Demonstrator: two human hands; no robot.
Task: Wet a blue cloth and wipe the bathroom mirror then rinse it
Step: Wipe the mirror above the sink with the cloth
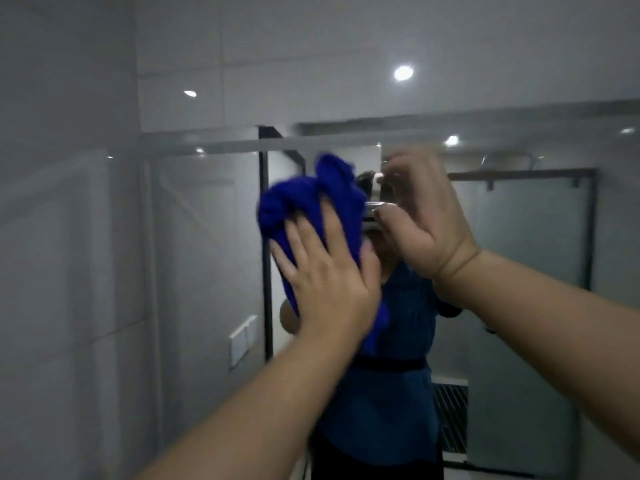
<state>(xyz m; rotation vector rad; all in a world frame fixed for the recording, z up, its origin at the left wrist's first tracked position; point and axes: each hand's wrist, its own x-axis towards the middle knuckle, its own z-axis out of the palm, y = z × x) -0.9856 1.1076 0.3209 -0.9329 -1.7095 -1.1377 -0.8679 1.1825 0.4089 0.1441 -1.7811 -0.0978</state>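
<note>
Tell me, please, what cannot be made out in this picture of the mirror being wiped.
All in the head view:
- Right hand: motion-blurred; whether its curled fingers hold anything is unclear.
- Cloth: lower part hidden behind the left hand; wetness cannot be judged.
- Mirror: bottom edge cut off by the frame; smears, if any, lost in blur.

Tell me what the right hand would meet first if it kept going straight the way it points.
Most likely the mirror: the right hand is raised toward it, just right of the blue cloth, with nothing visible between. Blur hides whether its fingertips touch the glass.
</note>
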